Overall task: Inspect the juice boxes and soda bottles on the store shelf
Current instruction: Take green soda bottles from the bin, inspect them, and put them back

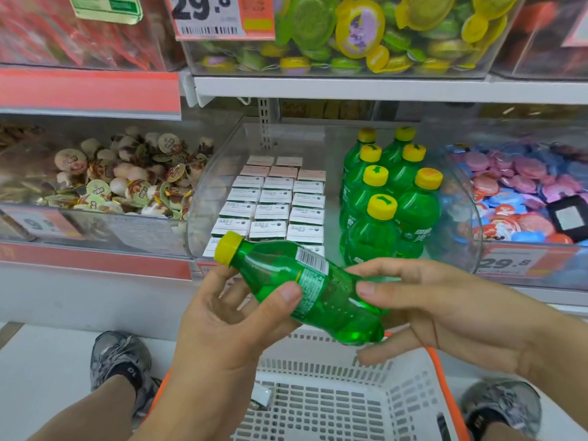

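Green soda bottle (305,289) gripped sideways, both hands.

The light here is bright and even, the flat white light of a shop, and it seems to come from above. Shadows are soft; a darker band lies under the upper shelf (381,89), behind the goods. The clear plastic bin (203,198) shows pale reflections and a milky haze on its curved wall. The green bottle (305,288) in the hands has small bright highlights on its lower part. The middle of the view is rather sharp, and the barcode can be seen. Toward the edges the picture becomes softer and smeared, mostly at the top corners. Straight shelf lines bend from the wide lens.
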